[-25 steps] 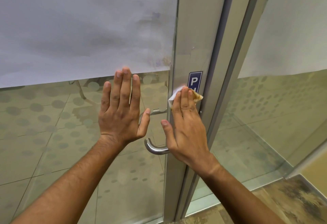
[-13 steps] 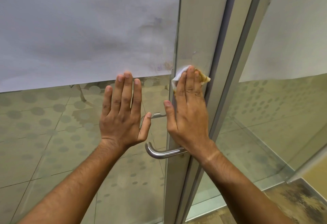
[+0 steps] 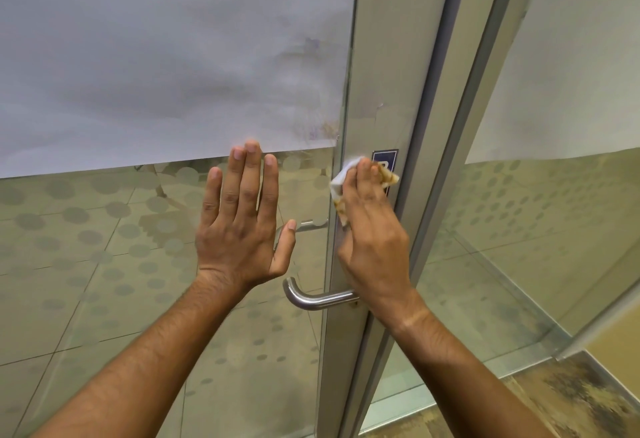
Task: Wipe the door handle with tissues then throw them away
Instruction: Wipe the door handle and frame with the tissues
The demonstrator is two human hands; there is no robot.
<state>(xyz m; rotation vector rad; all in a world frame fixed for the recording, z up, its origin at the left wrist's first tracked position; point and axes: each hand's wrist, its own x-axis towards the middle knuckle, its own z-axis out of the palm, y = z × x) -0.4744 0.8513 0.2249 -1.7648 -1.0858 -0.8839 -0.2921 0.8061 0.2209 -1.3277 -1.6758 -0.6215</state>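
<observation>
My right hand [image 3: 372,233] presses a crumpled white tissue [image 3: 341,178] with brown stains against the metal door stile [image 3: 384,98], partly over a small blue sign [image 3: 388,157]. The steel lever handle [image 3: 311,297] sticks out to the left just below my right wrist, untouched. My left hand [image 3: 240,223] lies flat on the glass door panel [image 3: 104,264], fingers spread and pointing up, holding nothing.
Frosted film [image 3: 156,56] covers the upper glass. A second glass panel [image 3: 554,212] stands to the right beyond the door frame [image 3: 460,160]. Patterned floor [image 3: 571,399] shows at the lower right. A second handle [image 3: 308,224] shows through the glass.
My right hand with the tissue rose up the stile half a second ago and has come back down over the blue sign. My left hand has stayed flat on the glass.
</observation>
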